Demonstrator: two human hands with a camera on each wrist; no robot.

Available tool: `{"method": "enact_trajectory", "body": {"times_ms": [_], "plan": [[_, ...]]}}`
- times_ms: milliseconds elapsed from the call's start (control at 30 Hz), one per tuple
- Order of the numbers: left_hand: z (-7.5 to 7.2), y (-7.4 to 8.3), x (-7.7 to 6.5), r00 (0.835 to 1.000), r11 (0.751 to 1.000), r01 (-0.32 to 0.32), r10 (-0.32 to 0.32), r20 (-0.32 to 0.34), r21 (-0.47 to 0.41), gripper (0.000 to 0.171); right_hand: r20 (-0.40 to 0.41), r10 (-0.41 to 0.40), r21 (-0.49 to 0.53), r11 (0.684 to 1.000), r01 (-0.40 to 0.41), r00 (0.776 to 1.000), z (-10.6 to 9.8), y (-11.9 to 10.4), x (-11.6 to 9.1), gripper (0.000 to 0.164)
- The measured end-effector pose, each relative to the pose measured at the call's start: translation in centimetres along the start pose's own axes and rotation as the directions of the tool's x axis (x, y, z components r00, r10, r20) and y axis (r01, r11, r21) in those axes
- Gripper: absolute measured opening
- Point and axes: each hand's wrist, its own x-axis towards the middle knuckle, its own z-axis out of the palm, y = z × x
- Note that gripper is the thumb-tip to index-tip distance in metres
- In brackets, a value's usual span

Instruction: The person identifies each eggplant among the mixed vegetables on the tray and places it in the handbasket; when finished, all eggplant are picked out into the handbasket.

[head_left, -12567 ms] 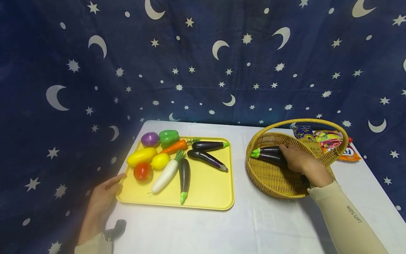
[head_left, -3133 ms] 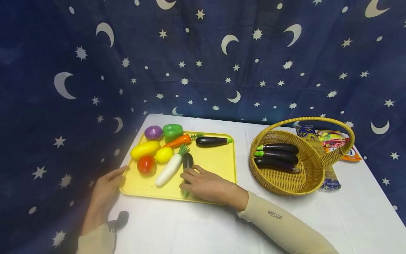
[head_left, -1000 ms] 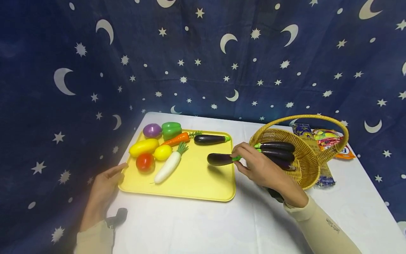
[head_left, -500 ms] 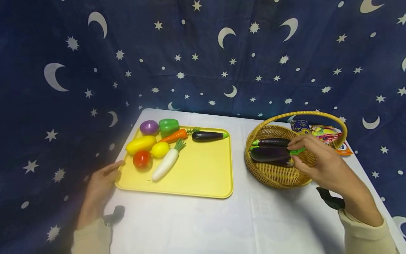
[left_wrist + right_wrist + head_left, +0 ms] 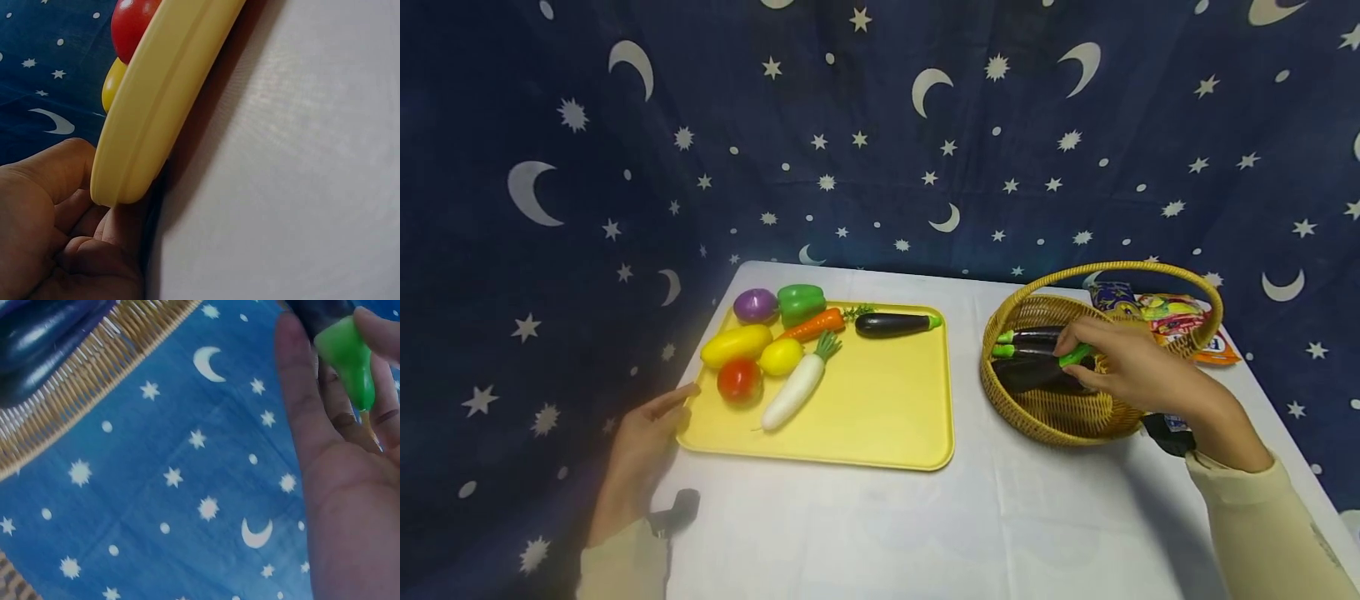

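Over the wicker basket (image 5: 1037, 427), my right hand (image 5: 1138, 367) pinches an eggplant (image 5: 1030, 375) by its green stem end, thumb against fingers. That eggplant lies along the front of the other eggplants (image 5: 1026, 335) in the basket and partly covers them. The right wrist view shows its green cap (image 5: 350, 356) between my fingers. My left hand (image 5: 643, 437) holds the near-left corner of the yellow tray (image 5: 880, 417); in the left wrist view the thumb (image 5: 65, 165) is on the rim and the fingers are beneath. One eggplant (image 5: 895, 325) lies at the tray's back right.
The tray also bears a white radish (image 5: 793, 392), carrot (image 5: 816, 323), green pepper (image 5: 801, 302), tomato (image 5: 740, 382), lemon (image 5: 782, 357), a long yellow fruit (image 5: 736, 346) and a purple round vegetable (image 5: 756, 306). The basket's handle (image 5: 1112, 267) arches up; snack packets (image 5: 1176, 321) lie behind it.
Two eggplants have left the tray for the basket since the earliest frame. In the last second, my right hand carried the second one rightward, then lowered it into the basket. My left hand stayed at the tray.
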Motion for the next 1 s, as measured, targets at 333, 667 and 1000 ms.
{"method": "enact_trajectory", "body": {"times_ms": [333, 667, 1000], "plan": [[0.5, -0.6, -0.4, 0.999, 0.999, 0.034, -0.034, -0.011, 0.012, 0.048, 0.210, 0.101, 0.034, 0.993, -0.111, 0.972, 1.0, 1.0, 0.8, 0.029], [0.2, 0.1, -0.6, 0.999, 1.000, 0.001, -0.001, -0.043, -0.002, 0.049, 0.452, 0.172, -0.001, 0.981, -0.193, 0.875, 1.0, 2.9, 1.7, 0.032], [0.4, 0.5, -0.1, 0.999, 1.000, -0.001, 0.000, -0.041, -0.021, 0.049, 0.558, 0.206, -0.089, 0.978, -0.189, 0.804, 2.1, 4.5, 2.9, 0.037]]}}
